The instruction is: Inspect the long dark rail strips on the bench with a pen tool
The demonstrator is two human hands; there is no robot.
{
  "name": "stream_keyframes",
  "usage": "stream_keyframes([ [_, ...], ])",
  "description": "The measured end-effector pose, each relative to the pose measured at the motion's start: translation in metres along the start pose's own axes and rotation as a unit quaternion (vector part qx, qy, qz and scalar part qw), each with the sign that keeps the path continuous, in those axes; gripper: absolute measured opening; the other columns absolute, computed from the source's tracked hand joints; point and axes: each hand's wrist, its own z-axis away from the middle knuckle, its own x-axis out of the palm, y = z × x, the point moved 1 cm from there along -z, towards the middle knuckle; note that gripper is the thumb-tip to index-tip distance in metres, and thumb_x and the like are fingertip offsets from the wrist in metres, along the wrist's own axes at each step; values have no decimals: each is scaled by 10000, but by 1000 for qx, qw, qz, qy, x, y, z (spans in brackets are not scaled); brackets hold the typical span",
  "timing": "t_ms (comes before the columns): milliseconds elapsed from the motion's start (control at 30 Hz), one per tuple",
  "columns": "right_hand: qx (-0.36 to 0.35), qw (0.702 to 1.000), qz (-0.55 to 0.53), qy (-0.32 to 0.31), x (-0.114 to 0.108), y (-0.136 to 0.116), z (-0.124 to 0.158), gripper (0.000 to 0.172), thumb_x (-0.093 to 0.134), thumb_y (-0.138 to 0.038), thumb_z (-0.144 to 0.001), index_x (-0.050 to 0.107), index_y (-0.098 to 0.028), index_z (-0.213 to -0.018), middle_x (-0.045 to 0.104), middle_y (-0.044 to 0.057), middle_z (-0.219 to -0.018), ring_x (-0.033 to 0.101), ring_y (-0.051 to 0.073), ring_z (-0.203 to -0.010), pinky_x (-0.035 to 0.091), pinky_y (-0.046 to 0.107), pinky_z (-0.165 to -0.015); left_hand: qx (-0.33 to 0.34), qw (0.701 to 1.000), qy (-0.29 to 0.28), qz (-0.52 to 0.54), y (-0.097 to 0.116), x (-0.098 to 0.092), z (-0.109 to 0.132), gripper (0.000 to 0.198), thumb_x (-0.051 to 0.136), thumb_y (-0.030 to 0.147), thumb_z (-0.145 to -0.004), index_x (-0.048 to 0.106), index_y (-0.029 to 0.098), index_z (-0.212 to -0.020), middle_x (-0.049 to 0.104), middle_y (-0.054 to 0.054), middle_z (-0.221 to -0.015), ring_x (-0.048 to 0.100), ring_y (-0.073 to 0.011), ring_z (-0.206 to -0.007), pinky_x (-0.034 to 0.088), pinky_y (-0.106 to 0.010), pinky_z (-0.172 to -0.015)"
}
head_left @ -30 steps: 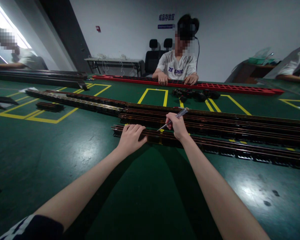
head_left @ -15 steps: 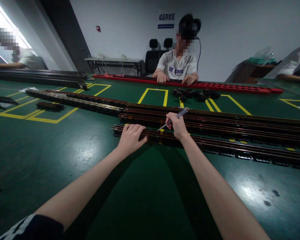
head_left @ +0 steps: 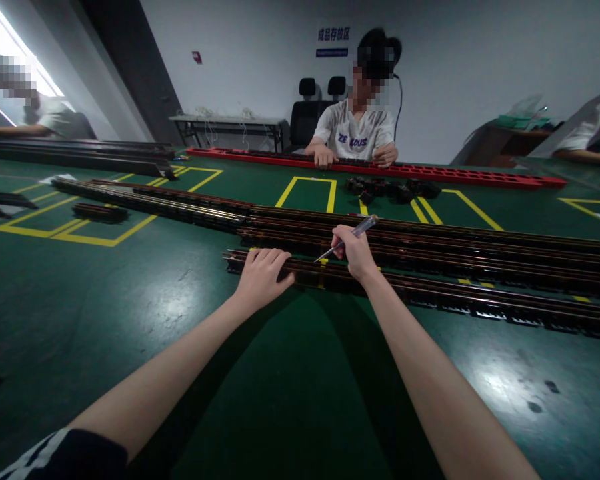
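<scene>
A long dark rail (head_left: 430, 293) lies across the green table in front of me. My left hand (head_left: 260, 275) presses down on its left end with the fingers curled over the top. My right hand (head_left: 354, 252) is closed on a thin screwdriver (head_left: 349, 237) held like a pen. Its metal tip points down and left at the rail, between my two hands. More long dark rails (head_left: 430, 240) lie side by side just beyond the one I hold.
A person in a white shirt (head_left: 356, 133) sits across the table with both hands on a long red rail (head_left: 470, 176). Small black parts (head_left: 390, 189) lie near it. Dark rails (head_left: 80, 155) rest at the far left. Yellow lines mark the green table (head_left: 130, 313).
My hands and the screwdriver have stayed where they were. The person opposite has shifted a hand slightly along the red rail.
</scene>
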Motion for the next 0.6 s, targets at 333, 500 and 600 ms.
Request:
stream_keyframes([
  [333, -3, 1000, -8, 4, 0, 2, -1, 309, 551, -313, -712, 478, -191, -437, 363, -56, -367, 335, 58, -331, 258, 206, -358, -1, 1000, 3, 1, 1, -1, -1, 259, 499, 331, -868, 604, 197, -1063, 687, -77, -1064, 591, -257, -1010, 388, -424, -919],
  [500, -1, 1000, -11, 1, 1, 1, -1, 310, 548, -312, -713, 475, -192, -437, 364, -57, -374, 336, 56, -332, 261, 207, -359, 0, 1000, 9, 1, 0, 0, 0, 256, 506, 330, -863, 602, 203, -1064, 689, -72, -1057, 593, -252, -1002, 390, -420, -911],
  [600, 3, 1000, -10, -1, 1, 0, 0, 303, 541, -298, -713, 480, -191, -436, 368, -54, -373, 344, 57, -334, 259, 208, -360, 3, 1000, 9, -2, 0, 0, 0, 258, 500, 337, -870, 601, 199, -1064, 690, -74, -1055, 594, -253, -1003, 388, -420, -913],
])
